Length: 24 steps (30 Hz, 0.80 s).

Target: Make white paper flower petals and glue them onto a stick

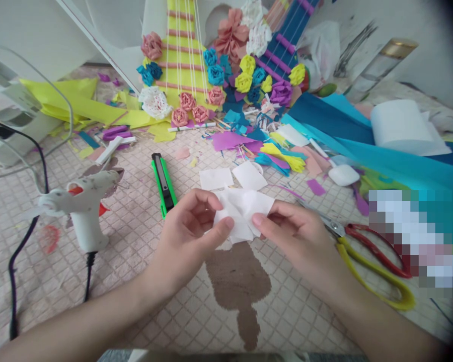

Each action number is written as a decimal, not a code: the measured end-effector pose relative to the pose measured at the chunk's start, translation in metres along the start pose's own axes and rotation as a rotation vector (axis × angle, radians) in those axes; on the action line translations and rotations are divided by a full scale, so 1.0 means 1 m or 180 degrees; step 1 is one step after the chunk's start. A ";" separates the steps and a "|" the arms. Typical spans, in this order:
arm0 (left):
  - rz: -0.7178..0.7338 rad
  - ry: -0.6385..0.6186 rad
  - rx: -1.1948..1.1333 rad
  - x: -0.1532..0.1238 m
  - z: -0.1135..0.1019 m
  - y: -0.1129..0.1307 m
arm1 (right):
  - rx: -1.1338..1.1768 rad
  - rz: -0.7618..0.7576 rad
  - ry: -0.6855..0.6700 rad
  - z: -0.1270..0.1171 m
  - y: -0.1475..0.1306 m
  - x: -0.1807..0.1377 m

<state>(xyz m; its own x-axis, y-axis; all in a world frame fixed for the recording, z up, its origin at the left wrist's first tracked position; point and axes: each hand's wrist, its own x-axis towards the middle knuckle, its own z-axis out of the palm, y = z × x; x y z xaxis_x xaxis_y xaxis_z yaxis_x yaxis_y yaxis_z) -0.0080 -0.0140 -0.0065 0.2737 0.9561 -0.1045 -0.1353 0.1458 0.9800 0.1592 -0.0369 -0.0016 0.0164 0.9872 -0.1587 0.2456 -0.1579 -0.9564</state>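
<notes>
Between my two hands is a white piece of thin paper (pixel 243 213), layered and creased toward its middle. My left hand (pixel 196 226) pinches its left side between thumb and fingers. At the right side, the thumb and fingers of my right hand (pixel 292 229) pinch the same paper. Just beyond it lie two white paper squares, one on the left (pixel 216 178) and one on the right (pixel 249 176). A green box cutter (pixel 163 183) rests on the table beside my left hand. Scissors (pixel 373 266) with red and yellow handles lie right of my right hand.
A white hot glue gun (pixel 85 211) with a black cord stands at left. At the back lean a yellow guitar-like craft (pixel 183 55) and a blue one (pixel 283 55), decorated with paper flowers. A white paper roll (pixel 402 128) and colourful scraps (pixel 237 141) lie behind my hands.
</notes>
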 end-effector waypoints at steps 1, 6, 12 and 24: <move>-0.0006 -0.0006 -0.0006 0.000 0.000 0.000 | 0.0022 0.0007 -0.0006 0.000 0.000 0.000; -0.0021 -0.0019 -0.0142 0.001 0.001 0.001 | 0.0036 0.0055 0.0016 0.000 0.000 0.001; -0.0013 -0.0094 -0.0328 0.001 0.001 0.000 | -0.0044 0.0092 0.0107 -0.002 0.002 -0.001; 0.0040 -0.0009 -0.0378 0.001 0.001 -0.001 | 0.0072 0.0138 0.0196 -0.003 0.001 -0.001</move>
<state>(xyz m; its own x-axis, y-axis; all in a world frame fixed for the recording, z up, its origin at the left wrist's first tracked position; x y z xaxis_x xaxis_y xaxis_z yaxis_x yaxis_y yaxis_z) -0.0069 -0.0130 -0.0078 0.2740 0.9574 -0.0916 -0.2506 0.1630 0.9543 0.1622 -0.0376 -0.0020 0.0862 0.9789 -0.1854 0.2215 -0.2003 -0.9544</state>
